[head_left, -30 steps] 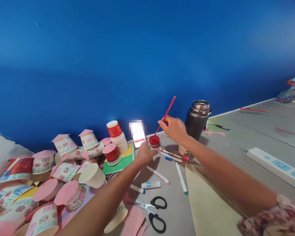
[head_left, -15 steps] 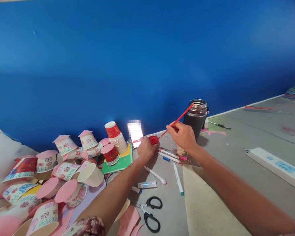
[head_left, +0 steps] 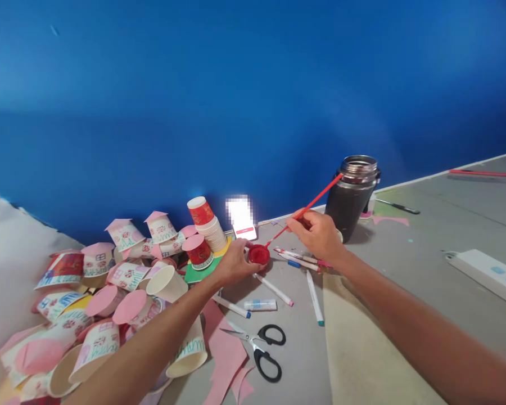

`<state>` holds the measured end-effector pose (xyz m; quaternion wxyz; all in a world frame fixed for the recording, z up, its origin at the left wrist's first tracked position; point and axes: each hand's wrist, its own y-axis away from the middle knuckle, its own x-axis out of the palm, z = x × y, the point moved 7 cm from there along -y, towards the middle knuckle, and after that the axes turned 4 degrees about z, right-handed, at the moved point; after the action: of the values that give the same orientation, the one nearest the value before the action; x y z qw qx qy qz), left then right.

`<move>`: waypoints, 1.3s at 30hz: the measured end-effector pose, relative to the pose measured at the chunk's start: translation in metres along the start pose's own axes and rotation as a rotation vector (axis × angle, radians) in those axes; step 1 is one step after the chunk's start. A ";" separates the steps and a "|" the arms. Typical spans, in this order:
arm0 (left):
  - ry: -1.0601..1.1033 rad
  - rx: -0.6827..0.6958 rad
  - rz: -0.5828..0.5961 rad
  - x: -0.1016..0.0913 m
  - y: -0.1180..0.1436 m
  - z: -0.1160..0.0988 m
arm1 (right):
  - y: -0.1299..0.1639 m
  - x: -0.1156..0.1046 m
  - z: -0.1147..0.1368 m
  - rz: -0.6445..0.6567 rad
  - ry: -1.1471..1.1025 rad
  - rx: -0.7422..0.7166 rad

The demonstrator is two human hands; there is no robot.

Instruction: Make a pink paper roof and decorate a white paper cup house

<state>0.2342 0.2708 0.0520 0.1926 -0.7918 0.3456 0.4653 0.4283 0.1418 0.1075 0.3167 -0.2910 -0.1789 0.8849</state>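
A small round pot of red paint (head_left: 260, 255) is pinched at its side by the fingers of my left hand (head_left: 239, 261), low over the table. My right hand (head_left: 314, 232) grips a thin red-handled paintbrush (head_left: 318, 197), fingers closed round its lower part. The brush slants down to the left, its tip at the pot's right rim. Several felt-tip pens (head_left: 301, 260) lie just below and right of the pot. Behind my right hand stands a dark, lidless thermos (head_left: 349, 205). A lit phone (head_left: 241, 216) leans against the wall behind the pot.
Decorated paper cups (head_left: 129, 275) with pink tops crowd the left side, near a cup stack (head_left: 213, 232). Scissors (head_left: 259, 343), a glue stick (head_left: 260, 305) and pink paper scraps (head_left: 225, 343) lie in front. A power strip (head_left: 489, 275) is at the right; a blue wall (head_left: 253, 101) closes the back.
The paint pot has come nearer and left with my left hand, showing more of its red inside. The brush tip has moved with it. The whole view has shifted slightly.
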 end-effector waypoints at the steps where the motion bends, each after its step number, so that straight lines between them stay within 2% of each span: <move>1: 0.017 0.016 0.013 0.001 0.004 0.003 | 0.002 0.004 0.000 0.017 -0.003 -0.002; 7: 0.090 0.046 0.043 0.013 0.009 0.007 | 0.013 0.017 0.001 0.092 0.000 -0.030; 11: 0.096 0.051 0.058 0.018 0.006 0.005 | 0.015 0.021 0.007 0.157 0.027 -0.103; 19: 0.011 0.062 0.044 0.016 0.009 0.000 | 0.024 0.025 0.020 0.254 0.120 -0.274; 26: 0.056 0.028 0.071 0.018 0.008 0.007 | 0.030 0.035 0.029 0.316 0.158 -0.395; 30: 0.093 0.006 0.074 0.022 0.007 0.011 | 0.030 0.037 0.028 0.332 0.186 -0.398; 39: 0.130 -0.026 0.063 0.025 0.008 0.011 | 0.031 0.045 0.019 0.380 0.239 -0.307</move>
<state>0.2300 0.2633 0.0250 0.1449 -0.8115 0.3760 0.4232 0.3739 0.1463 0.0891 0.1160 -0.4661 -0.2147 0.8504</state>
